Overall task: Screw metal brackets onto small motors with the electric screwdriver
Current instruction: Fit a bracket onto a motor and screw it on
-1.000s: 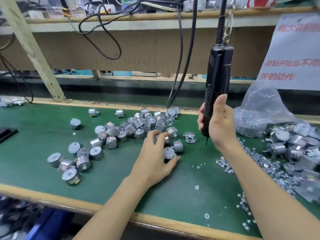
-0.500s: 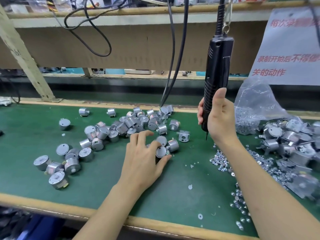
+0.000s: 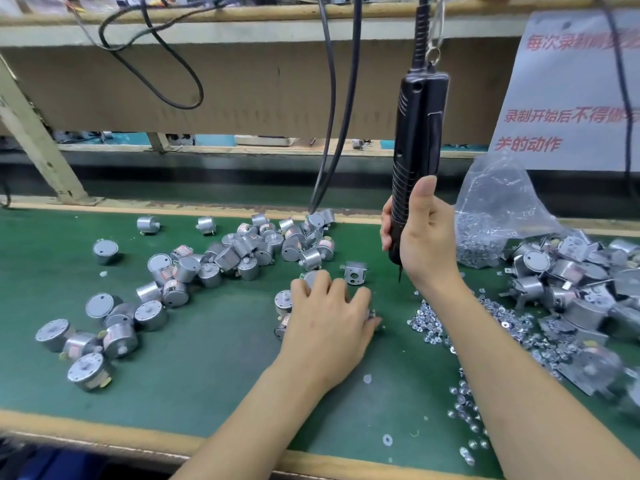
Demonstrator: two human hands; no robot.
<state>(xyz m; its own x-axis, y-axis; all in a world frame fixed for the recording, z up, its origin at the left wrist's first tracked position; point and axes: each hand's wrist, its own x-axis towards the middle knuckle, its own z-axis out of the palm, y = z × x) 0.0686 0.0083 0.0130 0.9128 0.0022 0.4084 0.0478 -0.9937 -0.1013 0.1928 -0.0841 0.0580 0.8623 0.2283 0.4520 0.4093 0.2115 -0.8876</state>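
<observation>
My right hand [image 3: 424, 237] grips the black electric screwdriver [image 3: 417, 140], which hangs upright from a cord, its bit pointing down just above the green mat. My left hand [image 3: 329, 323] lies palm down over a few small silver motors [image 3: 283, 301] in the middle of the mat, fingers curled around one whose edge shows by my thumb. A loose metal bracket [image 3: 355, 271] stands just beyond my left fingers. Several more round motors [image 3: 242, 251] are scattered across the mat to the left.
A pile of small screws [image 3: 491, 327] spreads right of centre, under my right forearm. A clear plastic bag [image 3: 495, 220] of hardware and a heap of bracketed motors [image 3: 568, 278] fill the right side. Black cables [image 3: 332, 109] hang from the shelf. The bench's wooden edge [image 3: 104, 434] runs along the front.
The view has shifted slightly left. My left hand has closed more over the motors at centre and slid a little right. The right hand keeps the screwdriver upright in the same place.
</observation>
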